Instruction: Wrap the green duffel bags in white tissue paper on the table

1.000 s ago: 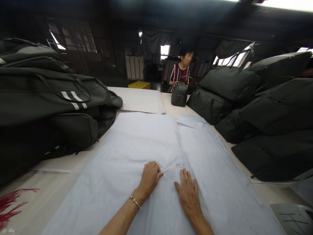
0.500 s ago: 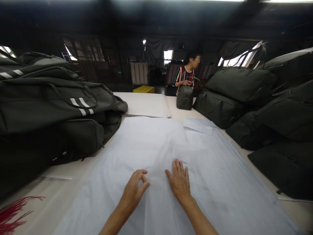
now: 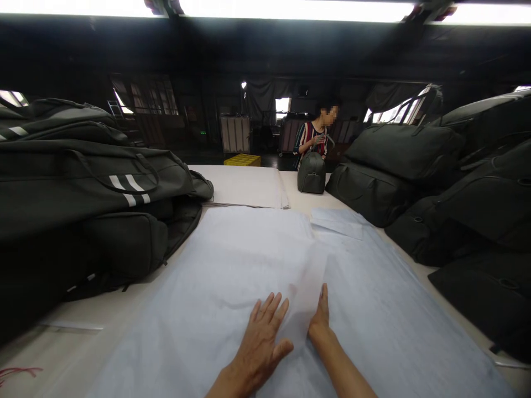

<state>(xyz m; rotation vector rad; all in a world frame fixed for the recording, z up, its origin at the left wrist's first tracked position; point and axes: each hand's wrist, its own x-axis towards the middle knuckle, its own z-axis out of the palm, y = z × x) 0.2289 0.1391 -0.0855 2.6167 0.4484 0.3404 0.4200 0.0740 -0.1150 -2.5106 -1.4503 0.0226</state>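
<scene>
Thin white sheets point(image 3: 249, 237) lie stacked in front of me; whether they are paper or plastic I cannot tell. My left hand point(image 3: 263, 334) rests palm down on the top one, fingers spread and thumb out to the right. Beside it, my right hand point(image 3: 321, 315) is turned on its edge with the fingers stretched forward. A lifted, see-through flap point(image 3: 309, 287) of the top sheet stands between the two hands, against the right hand's inner side. That hand's palm and thumb are mostly hidden by the flap.
Dark green bags, some with white stripes, are heaped on the left point(image 3: 83, 171) and right point(image 3: 406, 149). A small folded white piece point(image 3: 338, 221) lies farther up the sheets. Behind are a pale stack point(image 3: 244, 185), a yellow crate point(image 3: 243, 160) and a person point(image 3: 307, 138) handling a bag point(image 3: 312, 174).
My left hand has moved right and flattened from a near-pinch to spread fingers. My right hand has turned from palm down onto its edge, and the sheet's flap has come up. The view has tilted up.
</scene>
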